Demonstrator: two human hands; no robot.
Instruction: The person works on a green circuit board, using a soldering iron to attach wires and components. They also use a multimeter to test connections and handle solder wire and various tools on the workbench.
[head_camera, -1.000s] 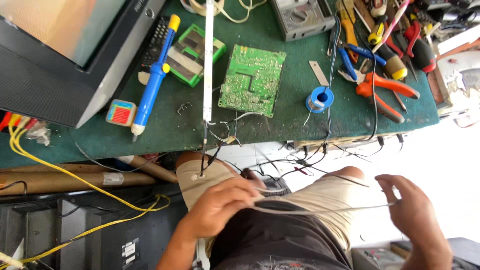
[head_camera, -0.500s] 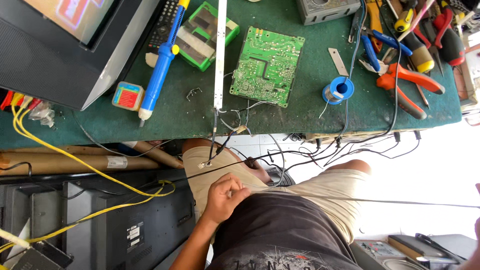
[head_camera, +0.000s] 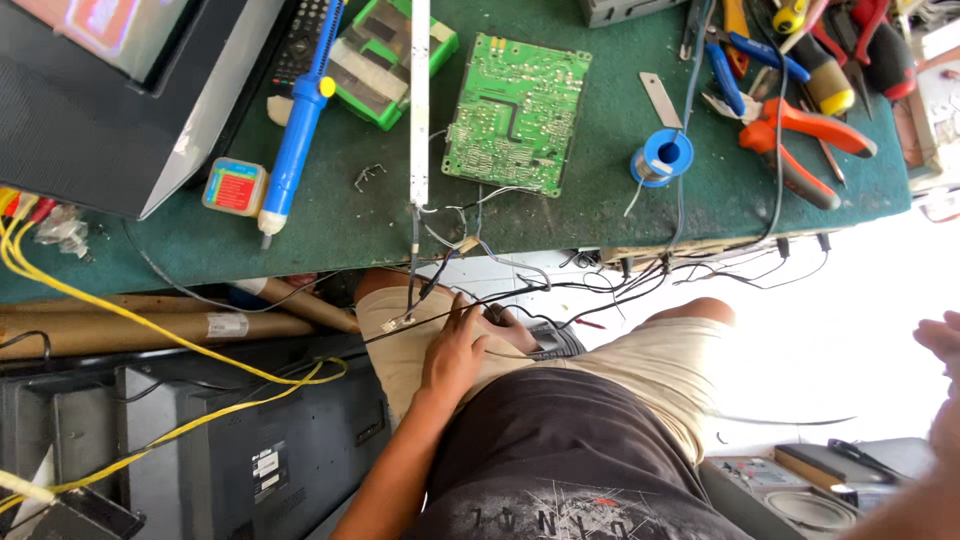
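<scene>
From the head view, I see my left hand has settled on my lap, fingers curled around a small dark device among the black wires hanging off the desk. A second ago both hands stretched a thin wire between them; now my right hand has swung out to the frame edge, fingers loosely apart, empty. The green circuit board lies untouched.

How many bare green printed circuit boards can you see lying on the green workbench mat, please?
1: the bare green printed circuit board lies on the green workbench mat, between the long white strip and the blue solder spool. Others may be hidden.
</scene>
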